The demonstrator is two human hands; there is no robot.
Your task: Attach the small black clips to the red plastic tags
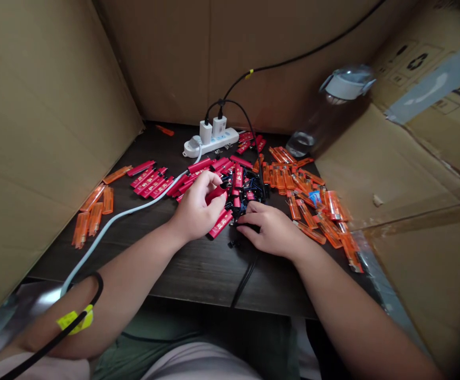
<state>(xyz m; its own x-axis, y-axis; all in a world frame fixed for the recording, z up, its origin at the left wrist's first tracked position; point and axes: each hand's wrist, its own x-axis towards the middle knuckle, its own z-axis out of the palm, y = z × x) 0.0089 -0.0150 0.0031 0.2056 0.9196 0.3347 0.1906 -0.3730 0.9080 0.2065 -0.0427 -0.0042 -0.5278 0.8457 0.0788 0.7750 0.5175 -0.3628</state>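
Observation:
My left hand point(196, 208) is closed around a red lighter casing point(216, 195) above the middle of the pile. My right hand point(271, 228) rests just to the right, thumb and index finger pinched at a small black lighter part point(241, 224). Between the hands lies a heap of black lighter parts with thin blue wires point(254, 186). Red lighters point(151, 179) with gold lettering lie left of and behind the heap. One red lighter point(221, 224) sits on the table below my left hand. A loose black piece point(233, 244) lies nearer to me.
Orange see-through lighters point(309, 214) spread at the right, with more orange lighters point(94, 216) at the left. A white power strip point(214, 143) stands behind; its pale cable point(127, 212) crosses the table. A clear bottle point(317, 116) stands back right. Cardboard walls point(166, 63) surround the table.

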